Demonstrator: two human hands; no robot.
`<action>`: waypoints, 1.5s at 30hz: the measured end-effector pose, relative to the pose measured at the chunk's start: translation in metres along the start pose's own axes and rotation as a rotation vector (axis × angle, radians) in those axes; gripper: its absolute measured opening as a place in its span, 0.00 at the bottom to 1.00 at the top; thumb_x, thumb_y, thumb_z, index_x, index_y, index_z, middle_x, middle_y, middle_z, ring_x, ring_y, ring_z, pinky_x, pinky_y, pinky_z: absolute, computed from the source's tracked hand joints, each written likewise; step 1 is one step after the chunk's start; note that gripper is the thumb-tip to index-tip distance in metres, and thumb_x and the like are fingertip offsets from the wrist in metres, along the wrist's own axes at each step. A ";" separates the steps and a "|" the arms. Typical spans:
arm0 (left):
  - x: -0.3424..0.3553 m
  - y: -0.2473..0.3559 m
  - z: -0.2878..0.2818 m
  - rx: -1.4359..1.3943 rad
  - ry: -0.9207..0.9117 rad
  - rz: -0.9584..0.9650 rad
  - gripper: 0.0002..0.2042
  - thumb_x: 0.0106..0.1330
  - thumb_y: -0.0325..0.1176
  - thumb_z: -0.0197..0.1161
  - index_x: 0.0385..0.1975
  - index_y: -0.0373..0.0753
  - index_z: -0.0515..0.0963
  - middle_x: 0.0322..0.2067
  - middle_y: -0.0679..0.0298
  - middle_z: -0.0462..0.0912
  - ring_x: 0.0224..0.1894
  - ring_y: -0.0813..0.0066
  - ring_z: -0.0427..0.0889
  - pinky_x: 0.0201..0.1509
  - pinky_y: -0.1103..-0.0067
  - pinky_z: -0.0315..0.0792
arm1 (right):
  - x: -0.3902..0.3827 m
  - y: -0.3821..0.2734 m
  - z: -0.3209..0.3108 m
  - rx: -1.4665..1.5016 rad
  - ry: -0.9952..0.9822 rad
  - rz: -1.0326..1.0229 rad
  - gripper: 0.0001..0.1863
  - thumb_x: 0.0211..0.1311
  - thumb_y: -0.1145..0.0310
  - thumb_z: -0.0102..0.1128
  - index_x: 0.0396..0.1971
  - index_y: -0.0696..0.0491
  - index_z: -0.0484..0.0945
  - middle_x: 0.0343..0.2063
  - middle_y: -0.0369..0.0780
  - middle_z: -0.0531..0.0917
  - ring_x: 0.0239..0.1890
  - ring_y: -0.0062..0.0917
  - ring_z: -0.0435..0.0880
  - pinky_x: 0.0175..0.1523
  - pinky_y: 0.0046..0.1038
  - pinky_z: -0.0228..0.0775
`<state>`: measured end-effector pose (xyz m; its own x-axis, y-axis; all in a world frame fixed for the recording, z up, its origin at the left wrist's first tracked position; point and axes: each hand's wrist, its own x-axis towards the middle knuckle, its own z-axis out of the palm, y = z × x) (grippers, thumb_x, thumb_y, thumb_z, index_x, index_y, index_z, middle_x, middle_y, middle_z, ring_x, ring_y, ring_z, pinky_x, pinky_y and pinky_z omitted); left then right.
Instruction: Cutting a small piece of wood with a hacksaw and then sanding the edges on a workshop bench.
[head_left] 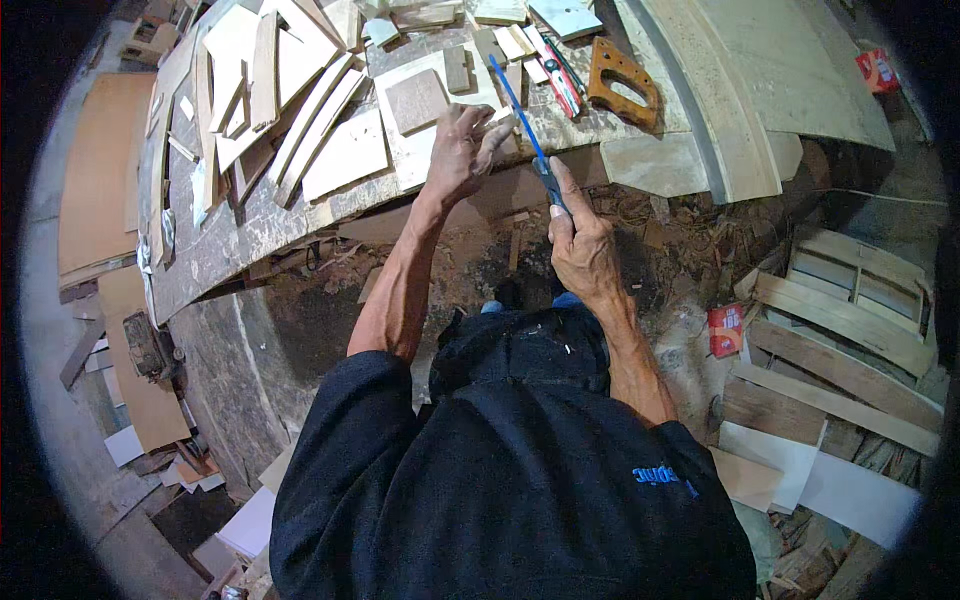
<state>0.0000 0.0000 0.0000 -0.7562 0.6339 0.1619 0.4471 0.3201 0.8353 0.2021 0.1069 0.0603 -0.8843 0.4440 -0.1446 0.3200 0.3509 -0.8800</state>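
My right hand (585,245) grips the dark handle of a tool with a long, thin blue blade (518,108). The blade points up and left over the near edge of the workbench (250,232); its exact kind is unclear. Close to its left, my left hand (463,150) hovers at the bench edge, fingers loosely bent and apart, with nothing visible in them. Just beyond that hand lie a square brown wood piece (416,101) and a small wood block (457,69) on a pale board (400,150).
A wooden saw handle (622,88) and a red-and-white tool (560,82) lie right of the blade. Curved wood strips (312,125) crowd the bench's left. A long curved panel (715,90) extends past the right edge. Wooden frames (850,300) and a red box (725,330) are at right.
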 end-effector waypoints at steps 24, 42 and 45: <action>-0.008 -0.018 0.013 0.386 0.180 0.310 0.13 0.56 0.30 0.66 0.42 0.42 0.79 0.41 0.57 0.77 0.49 0.54 0.74 0.51 0.62 0.68 | -0.018 0.004 0.001 -0.168 0.057 -0.036 0.32 0.66 0.75 0.48 0.70 0.43 0.62 0.22 0.56 0.76 0.23 0.46 0.80 0.33 0.42 0.69; -0.013 -0.015 0.017 0.329 0.125 0.249 0.20 0.54 0.28 0.67 0.49 0.43 0.74 0.46 0.55 0.72 0.52 0.51 0.71 0.53 0.59 0.66 | -0.026 0.012 0.004 -0.173 0.064 -0.054 0.31 0.66 0.76 0.48 0.70 0.46 0.63 0.22 0.55 0.77 0.21 0.45 0.79 0.31 0.39 0.70; -0.013 -0.012 0.015 0.333 0.152 0.298 0.20 0.53 0.25 0.65 0.48 0.41 0.76 0.43 0.55 0.74 0.50 0.52 0.71 0.53 0.62 0.66 | -0.027 0.012 0.006 -0.158 0.062 -0.040 0.31 0.66 0.76 0.48 0.70 0.46 0.63 0.21 0.55 0.76 0.20 0.46 0.79 0.31 0.40 0.70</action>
<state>0.0114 -0.0014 -0.0197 -0.6218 0.6304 0.4646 0.7655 0.3641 0.5305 0.2276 0.0943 0.0515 -0.8764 0.4752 -0.0784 0.3389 0.4927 -0.8015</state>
